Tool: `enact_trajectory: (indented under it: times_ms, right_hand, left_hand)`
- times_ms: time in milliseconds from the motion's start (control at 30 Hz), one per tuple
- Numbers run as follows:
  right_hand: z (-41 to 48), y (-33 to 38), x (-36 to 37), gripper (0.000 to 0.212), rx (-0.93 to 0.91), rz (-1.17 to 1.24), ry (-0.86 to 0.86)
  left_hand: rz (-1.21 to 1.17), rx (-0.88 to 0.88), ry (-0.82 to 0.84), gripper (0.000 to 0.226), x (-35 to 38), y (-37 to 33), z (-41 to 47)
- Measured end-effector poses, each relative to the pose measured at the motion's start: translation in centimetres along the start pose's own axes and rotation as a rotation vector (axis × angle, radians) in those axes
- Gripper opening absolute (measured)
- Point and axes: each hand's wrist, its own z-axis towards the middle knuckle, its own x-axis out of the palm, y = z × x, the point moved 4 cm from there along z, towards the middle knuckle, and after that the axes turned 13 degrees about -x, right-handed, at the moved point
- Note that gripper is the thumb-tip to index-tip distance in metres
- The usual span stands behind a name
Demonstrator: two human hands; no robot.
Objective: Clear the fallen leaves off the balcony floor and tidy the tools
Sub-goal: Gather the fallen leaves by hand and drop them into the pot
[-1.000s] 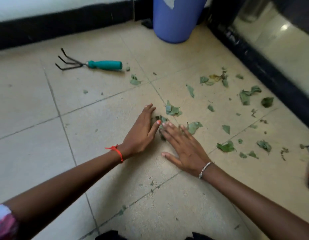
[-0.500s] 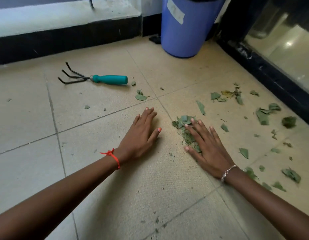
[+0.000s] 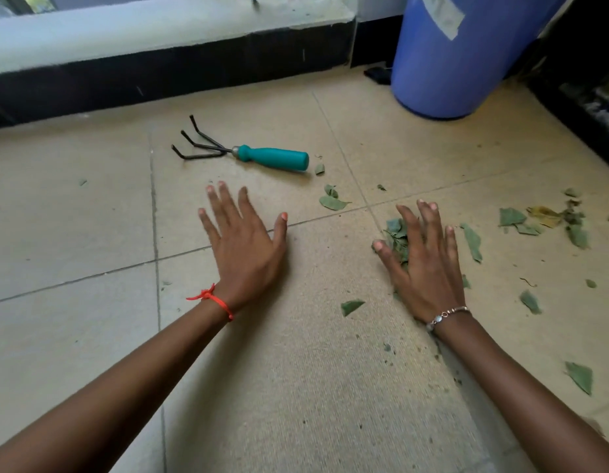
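Green leaf scraps lie scattered over the beige tiled floor, mostly to the right. My right hand (image 3: 422, 261) lies flat with spread fingers on a small heap of leaves (image 3: 396, 238). My left hand (image 3: 243, 242) is flat on bare tile, fingers spread, holding nothing. A hand rake with a teal handle (image 3: 272, 158) and black prongs lies beyond my left hand. A loose leaf (image 3: 332, 202) sits between the rake and the heap.
A blue plastic barrel (image 3: 466, 52) stands at the back right. A low black-faced ledge (image 3: 159, 76) runs along the back. A dark door frame (image 3: 582, 107) borders the right side. More leaves (image 3: 541, 216) lie to the far right.
My hands have moved apart: the left slid left and away from the leaves, the right stayed on the heap. The view has tilted up and shifted left.
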Motion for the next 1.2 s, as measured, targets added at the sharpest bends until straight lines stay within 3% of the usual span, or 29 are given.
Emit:
enact_trajectory:
  times_ms: [100,200,300,400,700,933,1200]
  right_hand:
    - [0.0,0.1,0.4,0.075,-0.019,0.015,0.003]
    - [0.0,-0.1,0.3,0.073,-0.016,0.069,-0.023]
    - [0.0,-0.1,0.0,0.072,0.000,0.122,-0.071]
    - [-0.1,-0.1,-0.3,0.069,0.019,0.187,-0.141]
    - [0.0,-0.5,-0.3,0.070,0.036,0.262,-0.196]
    - [0.2,-0.3,-0.2,0.071,0.004,0.185,-0.156]
    - [0.1,0.2,-0.3,0.076,-0.006,0.132,-0.100]
  left_hand:
    - [-0.029,-0.089,0.127,0.088,0.6,0.9,0.7]
    - [-0.012,0.157,0.194,0.084,1.4,-1.3,-1.3]
    - [-0.096,0.421,0.373,0.077,1.9,-4.5,-3.5]
    - [-0.250,0.534,0.446,0.067,1.4,-7.2,-2.1]
    - [-0.001,0.413,0.297,0.070,2.7,-9.8,3.7]
    - [-0.345,0.600,0.460,0.056,1.6,-9.4,-2.1]
    - [-0.369,0.443,0.361,0.064,0.3,-4.5,-1.6]
